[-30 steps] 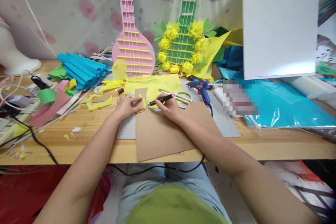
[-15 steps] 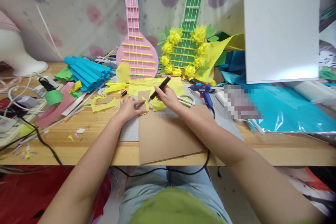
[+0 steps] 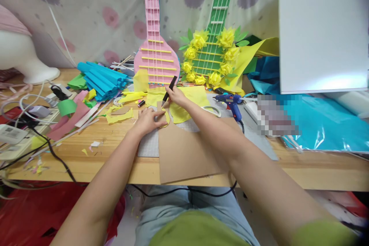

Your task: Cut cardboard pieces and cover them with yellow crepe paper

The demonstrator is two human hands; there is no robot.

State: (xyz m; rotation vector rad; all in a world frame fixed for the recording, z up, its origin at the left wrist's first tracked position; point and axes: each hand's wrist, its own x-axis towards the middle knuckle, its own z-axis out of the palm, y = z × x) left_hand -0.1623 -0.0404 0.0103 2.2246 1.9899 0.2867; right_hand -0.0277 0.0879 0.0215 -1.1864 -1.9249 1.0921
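Observation:
My right hand (image 3: 178, 97) is closed around a black marker (image 3: 170, 87), its tip pointing down at the upper edge of a small yellow cut-out (image 3: 165, 118). That cut-out lies on a brown cardboard sheet (image 3: 187, 157). My left hand (image 3: 149, 120) rests flat with thumb and forefinger spread, pressing the cut-out down from the left; its other fingers are partly hidden. The marker's cap (image 3: 141, 103) lies just beyond my left hand. Yellow paper (image 3: 191, 96) is spread behind and beneath my right hand.
A blue glue gun (image 3: 230, 102) and scissors (image 3: 211, 111) lie to the right. A pink paper guitar (image 3: 157, 59) and a green one with yellow flowers (image 3: 206, 63) stand behind. Cables and a power strip (image 3: 43, 117) crowd the left. Rolled blue paper (image 3: 103, 80) lies at back left.
The marker tip has moved around the cut-out's edge to its upper left, and my right hand has shifted with it. My left hand still presses the cut-out. The whole view has shifted slightly.

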